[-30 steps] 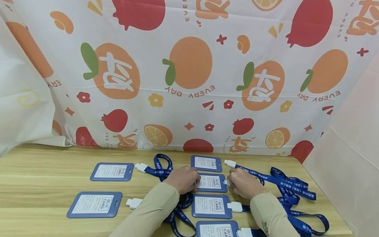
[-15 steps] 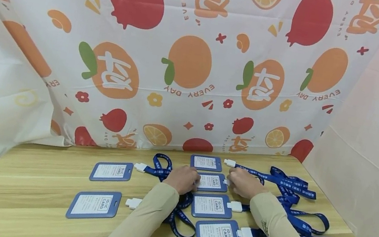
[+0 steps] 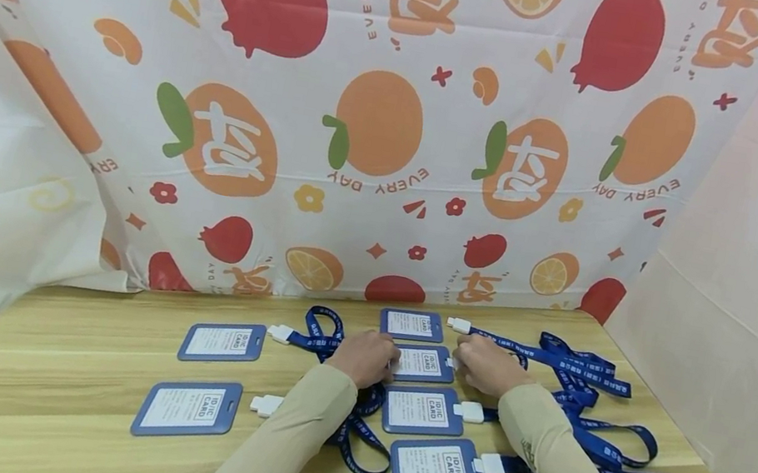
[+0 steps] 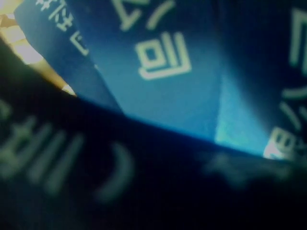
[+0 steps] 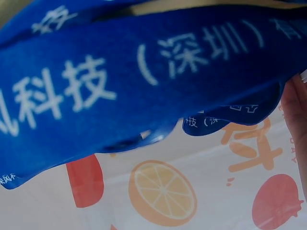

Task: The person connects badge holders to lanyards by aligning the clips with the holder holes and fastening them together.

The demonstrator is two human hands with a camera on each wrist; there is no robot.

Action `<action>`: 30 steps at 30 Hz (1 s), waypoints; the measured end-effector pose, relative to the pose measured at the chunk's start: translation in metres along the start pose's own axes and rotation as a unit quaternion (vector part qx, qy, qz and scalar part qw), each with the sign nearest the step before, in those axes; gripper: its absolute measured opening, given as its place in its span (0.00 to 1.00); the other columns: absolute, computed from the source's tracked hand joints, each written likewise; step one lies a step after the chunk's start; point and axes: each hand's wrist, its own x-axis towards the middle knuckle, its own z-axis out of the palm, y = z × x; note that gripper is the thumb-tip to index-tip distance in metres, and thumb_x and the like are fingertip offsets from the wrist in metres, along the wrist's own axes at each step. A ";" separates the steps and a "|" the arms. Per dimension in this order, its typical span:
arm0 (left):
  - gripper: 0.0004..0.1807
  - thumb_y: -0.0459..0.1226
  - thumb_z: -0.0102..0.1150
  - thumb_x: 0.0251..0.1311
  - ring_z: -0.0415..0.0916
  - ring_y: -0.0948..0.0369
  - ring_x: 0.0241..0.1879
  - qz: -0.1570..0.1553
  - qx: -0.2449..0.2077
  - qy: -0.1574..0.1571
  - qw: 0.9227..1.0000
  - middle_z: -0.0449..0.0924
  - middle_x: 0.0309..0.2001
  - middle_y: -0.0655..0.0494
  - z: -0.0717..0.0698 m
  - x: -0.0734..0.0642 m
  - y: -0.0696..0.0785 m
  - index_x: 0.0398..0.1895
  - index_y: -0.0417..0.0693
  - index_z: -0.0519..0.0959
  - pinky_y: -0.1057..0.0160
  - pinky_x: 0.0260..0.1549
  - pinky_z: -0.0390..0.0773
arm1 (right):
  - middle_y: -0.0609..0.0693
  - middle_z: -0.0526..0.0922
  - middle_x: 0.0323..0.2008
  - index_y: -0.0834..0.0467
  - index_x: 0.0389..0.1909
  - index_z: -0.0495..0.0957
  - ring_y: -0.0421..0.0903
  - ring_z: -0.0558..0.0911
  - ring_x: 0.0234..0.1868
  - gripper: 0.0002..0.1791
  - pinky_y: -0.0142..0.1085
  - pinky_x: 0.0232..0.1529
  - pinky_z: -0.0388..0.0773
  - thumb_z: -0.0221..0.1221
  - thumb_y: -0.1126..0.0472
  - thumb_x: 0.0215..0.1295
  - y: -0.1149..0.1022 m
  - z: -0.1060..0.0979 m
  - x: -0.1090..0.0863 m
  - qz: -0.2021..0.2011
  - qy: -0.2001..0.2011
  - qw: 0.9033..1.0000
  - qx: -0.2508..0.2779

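Card holder: blue, rectangular | left hand pinches edge | right hand pinches white clip

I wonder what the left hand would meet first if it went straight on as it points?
Probably the blue card holder second from the back in the right column; the left hand may be touching its edge.

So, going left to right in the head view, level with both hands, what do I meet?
Blue ID card holder, white buckle, blue printed lanyard, left hand, second blue ID card holder, right hand, more blue printed lanyards.
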 end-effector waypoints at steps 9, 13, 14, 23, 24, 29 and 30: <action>0.07 0.40 0.73 0.59 0.74 0.61 0.35 0.000 0.001 -0.004 1.000 0.84 0.39 0.57 -0.001 -0.001 0.000 0.38 0.50 0.89 0.61 0.43 0.80 | 0.50 0.80 0.30 0.65 0.36 0.88 0.45 0.81 0.33 0.06 0.36 0.37 0.82 0.67 0.75 0.59 0.001 0.000 0.000 -0.010 0.005 1.000 0.003; 0.07 0.39 0.73 0.59 0.74 0.61 0.36 0.004 0.003 -0.002 1.000 0.84 0.39 0.57 -0.001 -0.001 0.000 0.39 0.49 0.89 0.62 0.42 0.80 | 0.50 0.80 0.30 0.65 0.35 0.87 0.46 0.82 0.33 0.05 0.35 0.36 0.82 0.68 0.75 0.59 0.000 0.000 0.001 -0.016 0.007 1.000 -0.001; 0.07 0.39 0.73 0.59 0.74 0.61 0.36 0.004 0.002 -0.001 1.000 0.84 0.39 0.57 -0.001 -0.001 0.000 0.39 0.49 0.89 0.62 0.42 0.80 | 0.50 0.81 0.30 0.64 0.35 0.88 0.46 0.82 0.33 0.05 0.35 0.37 0.82 0.68 0.75 0.59 0.000 -0.001 0.001 -0.013 0.005 1.000 -0.002; 0.09 0.39 0.71 0.62 0.79 0.59 0.38 -0.006 0.005 0.004 1.000 0.86 0.40 0.55 0.002 -0.001 -0.004 0.43 0.46 0.89 0.59 0.45 0.81 | 0.52 0.84 0.33 0.63 0.37 0.88 0.47 0.85 0.35 0.07 0.34 0.38 0.83 0.70 0.73 0.58 -0.015 0.001 0.007 -0.030 0.016 0.999 -0.009; 0.09 0.39 0.70 0.63 0.80 0.59 0.38 -0.007 0.007 0.004 1.000 0.86 0.40 0.55 0.002 0.000 -0.004 0.44 0.46 0.89 0.59 0.46 0.81 | 0.53 0.85 0.33 0.64 0.37 0.88 0.47 0.85 0.36 0.07 0.34 0.38 0.83 0.70 0.73 0.57 -0.017 0.001 0.008 -0.040 0.020 0.999 -0.008; 0.11 0.39 0.71 0.62 0.77 0.58 0.41 -0.017 -0.007 -0.005 1.000 0.85 0.44 0.55 0.003 0.003 -0.006 0.46 0.46 0.88 0.58 0.49 0.80 | 0.53 0.86 0.35 0.64 0.38 0.88 0.48 0.86 0.37 0.08 0.34 0.39 0.84 0.70 0.74 0.57 -0.017 -0.001 0.008 -0.031 0.023 0.999 -0.007; 0.11 0.39 0.71 0.62 0.77 0.58 0.41 -0.018 -0.010 -0.007 1.000 0.85 0.44 0.55 0.002 0.003 -0.006 0.46 0.46 0.88 0.58 0.49 0.80 | 0.53 0.86 0.35 0.64 0.38 0.88 0.48 0.86 0.37 0.08 0.35 0.40 0.84 0.70 0.74 0.57 -0.016 -0.001 0.008 -0.026 0.022 0.999 -0.002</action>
